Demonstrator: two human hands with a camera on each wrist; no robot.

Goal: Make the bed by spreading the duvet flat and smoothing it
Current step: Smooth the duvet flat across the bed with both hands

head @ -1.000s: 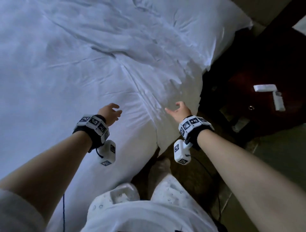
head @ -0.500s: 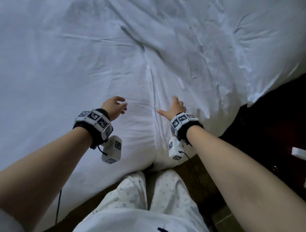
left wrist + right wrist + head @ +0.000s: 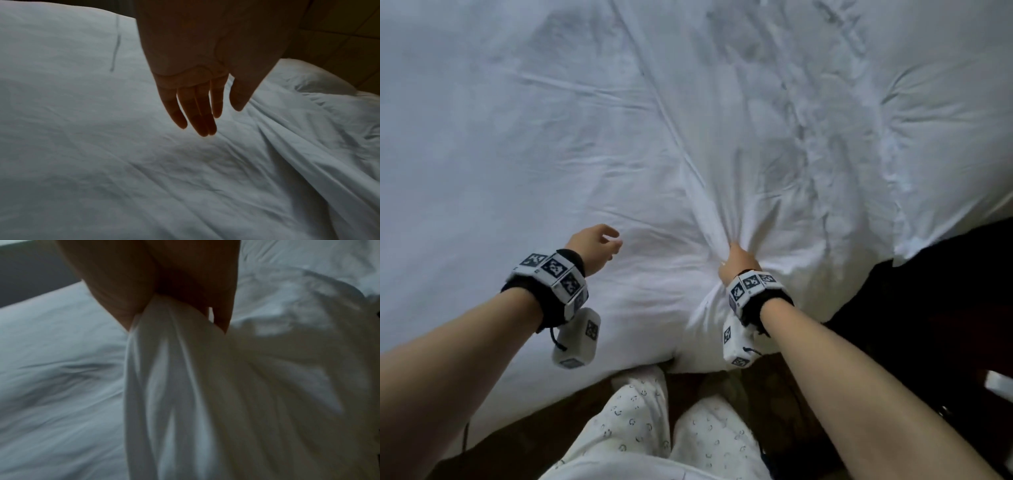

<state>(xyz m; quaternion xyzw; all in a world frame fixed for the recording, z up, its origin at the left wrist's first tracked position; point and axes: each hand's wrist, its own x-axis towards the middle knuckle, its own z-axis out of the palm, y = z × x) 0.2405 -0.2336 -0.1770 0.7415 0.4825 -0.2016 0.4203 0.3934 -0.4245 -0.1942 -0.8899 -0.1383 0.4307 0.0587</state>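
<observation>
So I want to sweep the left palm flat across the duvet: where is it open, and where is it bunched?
Open: the smoother stretch of duvet left of the long diagonal crease, ahead of the left hand. Crowded: around the right hand, which grips a gathered bunch with folds fanning out, and the crumpled area beyond it.

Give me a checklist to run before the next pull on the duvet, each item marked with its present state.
1. Right hand grips a bunch of the duvet: ok.
2. Left hand free, fingers straight above the cloth: ok.
3. Duvet flat near the grip: not ok, folds fan out from it.
4. Right part smooth: not ok, crumpled.
5. Duvet's far edge lined up: cannot tell, out of view.
</observation>
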